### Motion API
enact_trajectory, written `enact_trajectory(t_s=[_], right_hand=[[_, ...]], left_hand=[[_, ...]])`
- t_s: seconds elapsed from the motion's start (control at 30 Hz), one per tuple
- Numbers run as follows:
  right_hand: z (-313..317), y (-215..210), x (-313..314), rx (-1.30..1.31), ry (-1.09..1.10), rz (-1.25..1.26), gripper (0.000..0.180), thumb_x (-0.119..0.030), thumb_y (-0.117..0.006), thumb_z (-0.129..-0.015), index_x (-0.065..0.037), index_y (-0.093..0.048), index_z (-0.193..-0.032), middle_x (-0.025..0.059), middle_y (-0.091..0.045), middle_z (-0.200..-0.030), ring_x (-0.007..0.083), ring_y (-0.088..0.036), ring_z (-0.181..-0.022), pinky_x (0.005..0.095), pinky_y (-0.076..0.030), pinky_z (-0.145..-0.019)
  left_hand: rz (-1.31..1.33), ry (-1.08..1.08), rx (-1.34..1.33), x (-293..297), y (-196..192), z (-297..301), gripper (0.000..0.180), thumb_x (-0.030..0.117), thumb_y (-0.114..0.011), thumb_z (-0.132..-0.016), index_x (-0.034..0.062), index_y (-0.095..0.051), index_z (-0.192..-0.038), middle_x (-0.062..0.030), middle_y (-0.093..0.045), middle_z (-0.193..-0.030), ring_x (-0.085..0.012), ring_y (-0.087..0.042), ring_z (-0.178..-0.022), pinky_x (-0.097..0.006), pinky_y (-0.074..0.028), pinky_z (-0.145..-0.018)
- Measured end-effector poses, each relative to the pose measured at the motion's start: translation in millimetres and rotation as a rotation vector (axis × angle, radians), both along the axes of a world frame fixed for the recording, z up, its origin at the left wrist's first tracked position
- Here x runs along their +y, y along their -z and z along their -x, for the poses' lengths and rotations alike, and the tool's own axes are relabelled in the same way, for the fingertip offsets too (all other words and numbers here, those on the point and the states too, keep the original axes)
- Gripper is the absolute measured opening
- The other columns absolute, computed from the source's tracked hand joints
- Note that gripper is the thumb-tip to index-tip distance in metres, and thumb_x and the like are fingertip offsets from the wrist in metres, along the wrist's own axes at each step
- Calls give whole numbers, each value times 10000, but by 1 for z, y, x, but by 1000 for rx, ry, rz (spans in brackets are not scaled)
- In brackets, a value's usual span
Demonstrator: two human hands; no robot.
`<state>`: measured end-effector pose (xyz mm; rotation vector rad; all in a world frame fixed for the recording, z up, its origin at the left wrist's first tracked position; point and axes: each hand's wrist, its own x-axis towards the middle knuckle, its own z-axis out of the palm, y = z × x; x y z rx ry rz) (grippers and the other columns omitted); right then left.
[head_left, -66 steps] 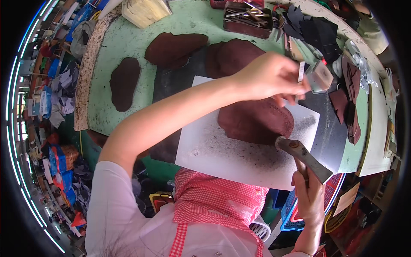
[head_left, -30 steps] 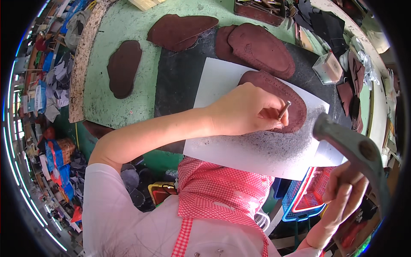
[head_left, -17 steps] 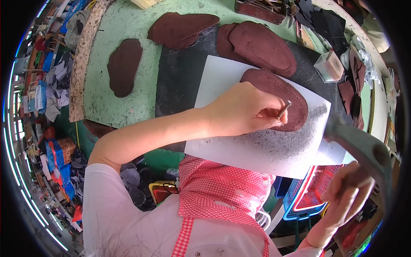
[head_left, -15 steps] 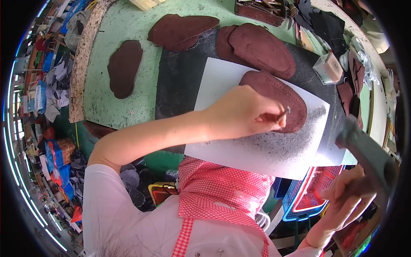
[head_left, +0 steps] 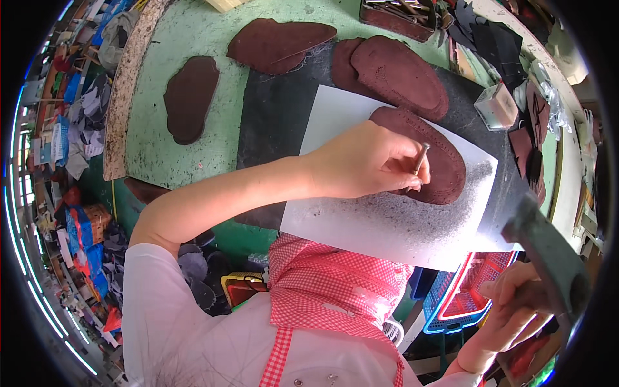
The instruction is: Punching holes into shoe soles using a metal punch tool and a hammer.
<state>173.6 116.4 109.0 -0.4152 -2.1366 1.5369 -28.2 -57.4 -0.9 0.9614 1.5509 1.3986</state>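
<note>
My left hand point(head_left: 364, 161) pinches a thin metal punch point(head_left: 420, 160) and holds it upright on a dark brown leather sole piece point(head_left: 431, 155). That piece lies on a white, dust-speckled sheet point(head_left: 387, 219) over a black mat point(head_left: 277, 109). My right hand point(head_left: 519, 309) is low at the right, off the table edge, gripping the handle of a hammer point(head_left: 548, 258) whose head points up toward the sheet.
More brown sole-shaped pieces point(head_left: 190, 97) point(head_left: 277, 42) point(head_left: 400, 71) lie on the green table point(head_left: 161, 58). A small clear box point(head_left: 495, 106) and dark leather scraps point(head_left: 532, 129) sit at the right. A tray of tools point(head_left: 400, 9) stands at the back. Baskets point(head_left: 464, 297) are below.
My left hand came back from the clear box and set the punch on the sole piece. My right hand with the hammer swung out to the right and lowered.
</note>
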Motion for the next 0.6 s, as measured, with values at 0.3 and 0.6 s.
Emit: enact_trajectory(t_s=[0.3, 0.6], right_hand=[[-9, -7, 19, -180, -45, -67, 455, -357, -669, -897, 52, -524, -760, 94, -503, -630, 134, -502, -500, 242, -410, -450], [-1, 29, 3, -291, -176, -122, 361, -321, -464, -999, 15, -488, -1129, 22, -490, -667, 53, -400, -479, 196, -317, -447]], left_hand=[[4, 41, 261, -3, -3, -7, 126, 101, -656, -866, 61, -681, -983, -72, -717, -923, -151, -709, -826, -261, -555, -749], [73, -67, 247, -12, 3, -6, 121, 97, -648, -876, 50, -671, -985, -84, -712, -915, -166, -710, -831, -264, -546, -739]])
